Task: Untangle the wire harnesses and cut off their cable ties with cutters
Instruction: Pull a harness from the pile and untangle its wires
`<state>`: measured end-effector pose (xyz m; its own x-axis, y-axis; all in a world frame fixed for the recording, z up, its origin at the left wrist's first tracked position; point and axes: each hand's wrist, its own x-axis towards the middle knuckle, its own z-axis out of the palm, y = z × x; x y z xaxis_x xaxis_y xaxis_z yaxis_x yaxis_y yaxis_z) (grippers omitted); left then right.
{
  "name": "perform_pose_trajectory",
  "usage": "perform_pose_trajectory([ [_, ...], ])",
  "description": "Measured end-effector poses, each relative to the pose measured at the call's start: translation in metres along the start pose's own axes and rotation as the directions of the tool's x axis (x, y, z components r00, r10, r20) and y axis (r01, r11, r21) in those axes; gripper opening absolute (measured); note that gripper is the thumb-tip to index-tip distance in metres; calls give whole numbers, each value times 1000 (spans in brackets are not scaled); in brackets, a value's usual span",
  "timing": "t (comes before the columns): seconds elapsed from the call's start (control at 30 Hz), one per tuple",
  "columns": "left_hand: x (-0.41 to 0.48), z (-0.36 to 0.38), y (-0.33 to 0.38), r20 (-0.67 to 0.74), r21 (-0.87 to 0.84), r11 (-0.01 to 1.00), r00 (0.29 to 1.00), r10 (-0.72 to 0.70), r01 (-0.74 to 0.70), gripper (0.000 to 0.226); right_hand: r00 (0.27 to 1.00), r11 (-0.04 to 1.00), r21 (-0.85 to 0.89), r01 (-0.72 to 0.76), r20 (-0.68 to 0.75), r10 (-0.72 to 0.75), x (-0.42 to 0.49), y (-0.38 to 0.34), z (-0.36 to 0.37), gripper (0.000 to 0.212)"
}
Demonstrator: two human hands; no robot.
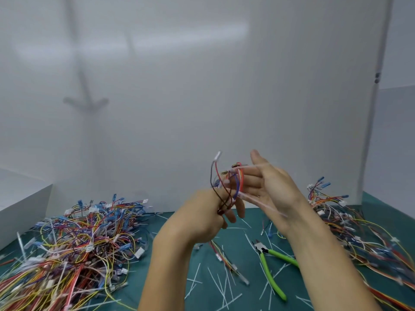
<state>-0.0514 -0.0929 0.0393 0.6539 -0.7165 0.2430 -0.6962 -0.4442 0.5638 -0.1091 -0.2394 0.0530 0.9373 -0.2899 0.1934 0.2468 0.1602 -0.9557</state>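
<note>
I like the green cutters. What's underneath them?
The cutters lie on the teal mat, over a few white cut ties. One handle's end goes behind the right arm, so what is under that part is hidden.

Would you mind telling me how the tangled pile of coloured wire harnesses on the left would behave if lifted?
The tangled pile of coloured wire harnesses is probably floppy: its thin strands loop and sag. A pulled strand would likely drag neighbours, being densely interlaced.
</note>
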Motion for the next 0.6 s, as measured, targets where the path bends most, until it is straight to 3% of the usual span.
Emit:
perform_pose_trajectory([
  [0.1,2,7,-3,80,23,1000,997,-3,1,48,996,996,75,41,-81,-34,3,6,3,29],
  [0.2,1,6,-14,104,2,998,993,-64,64,52,995,991,91,102,-12,-102,3,10,1,7],
  [0.33,-12,-11,-30,121,-207,975,991,-62,86,59,984,985,104,138,97,-148,3,10,-4,16],
  [0.43,-17,-24,-34,-109,-324,939,981,-162,119,67,980,986,80,147,124,-156,4,12,-4,22],
  [0.53,-15,-32,-29,-447,-525,848,826,-343,68,52,981,991,30,131,139,-134,4,15,-4,21],
  [0.6,-14,-36,-21,-543,-572,820,756,-365,-15,49,980,990,-62,127,164,-115,2,16,-2,23],
])
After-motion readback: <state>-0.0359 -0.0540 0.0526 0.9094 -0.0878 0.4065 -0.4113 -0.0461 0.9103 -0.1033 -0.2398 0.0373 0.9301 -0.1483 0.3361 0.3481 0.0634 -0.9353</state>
